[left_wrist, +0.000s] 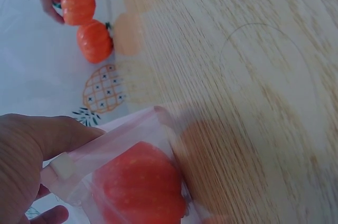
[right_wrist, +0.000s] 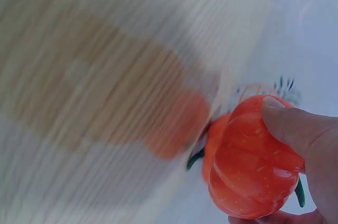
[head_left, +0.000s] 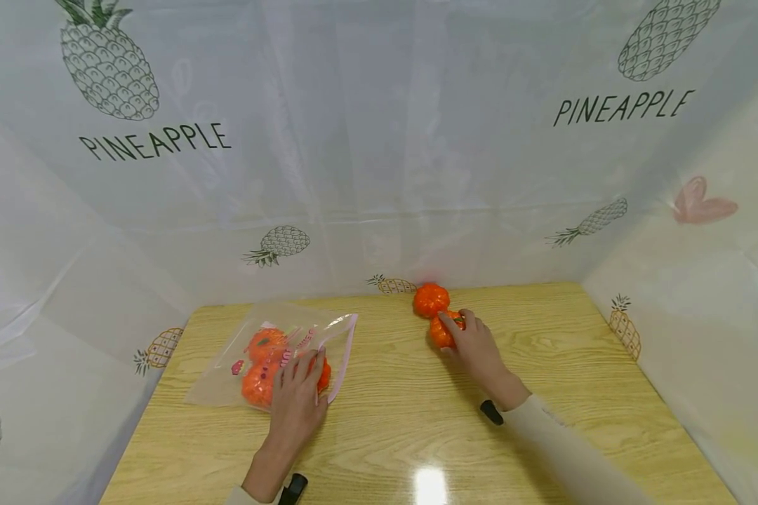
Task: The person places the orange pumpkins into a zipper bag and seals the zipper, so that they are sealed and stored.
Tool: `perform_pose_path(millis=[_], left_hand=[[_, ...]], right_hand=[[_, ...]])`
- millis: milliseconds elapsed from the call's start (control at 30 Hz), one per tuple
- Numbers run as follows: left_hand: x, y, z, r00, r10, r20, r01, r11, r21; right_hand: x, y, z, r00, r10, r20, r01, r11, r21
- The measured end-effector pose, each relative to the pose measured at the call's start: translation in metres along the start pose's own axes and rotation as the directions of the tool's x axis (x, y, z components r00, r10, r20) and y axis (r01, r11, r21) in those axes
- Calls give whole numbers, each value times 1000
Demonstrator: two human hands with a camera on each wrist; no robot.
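In your right grip (head_left: 476,347) you hold a glossy, green-stemmed orange pumpkin (head_left: 441,334), just beside a matching second pumpkin (head_left: 431,300) near the back edge of your desk (head_left: 373,435). To your left lies a clear, pink-edged bag (head_left: 221,382) containing orange pumpkins (head_left: 257,384).

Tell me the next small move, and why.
I'd carry the held pumpkin left toward the bag: the right hand has a grip on it, the left hand rests on the bag, and other pumpkins lie inside.
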State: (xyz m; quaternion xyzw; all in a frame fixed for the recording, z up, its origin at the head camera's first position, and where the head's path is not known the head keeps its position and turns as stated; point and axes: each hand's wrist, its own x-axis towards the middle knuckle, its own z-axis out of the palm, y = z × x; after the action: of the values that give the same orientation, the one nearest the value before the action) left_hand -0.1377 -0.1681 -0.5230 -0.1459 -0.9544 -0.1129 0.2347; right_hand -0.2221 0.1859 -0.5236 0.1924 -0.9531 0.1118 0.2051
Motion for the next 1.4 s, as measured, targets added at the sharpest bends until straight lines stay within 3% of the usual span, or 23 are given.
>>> perform_pose_path(millis=[200, 467, 933, 1400], left_hand=[[0, 1, -1, 1000, -7, 1, 7, 1000, -7], [0, 1, -1, 1000, -18, -1, 18, 1000, -18], [0, -2, 0, 1000, -4, -28, 3, 1000, -25], [0, -2, -3, 1000, -23, 14, 23, 1000, -21]], right_hand=[[-1, -24, 6, 998, -63, 5, 63, 997, 34], [2, -59, 12, 992, -108, 72, 103, 993, 63], [14, -106, 24, 973, -215, 84, 209, 975, 72], [27, -135, 35, 967, -256, 19, 252, 960, 120]])
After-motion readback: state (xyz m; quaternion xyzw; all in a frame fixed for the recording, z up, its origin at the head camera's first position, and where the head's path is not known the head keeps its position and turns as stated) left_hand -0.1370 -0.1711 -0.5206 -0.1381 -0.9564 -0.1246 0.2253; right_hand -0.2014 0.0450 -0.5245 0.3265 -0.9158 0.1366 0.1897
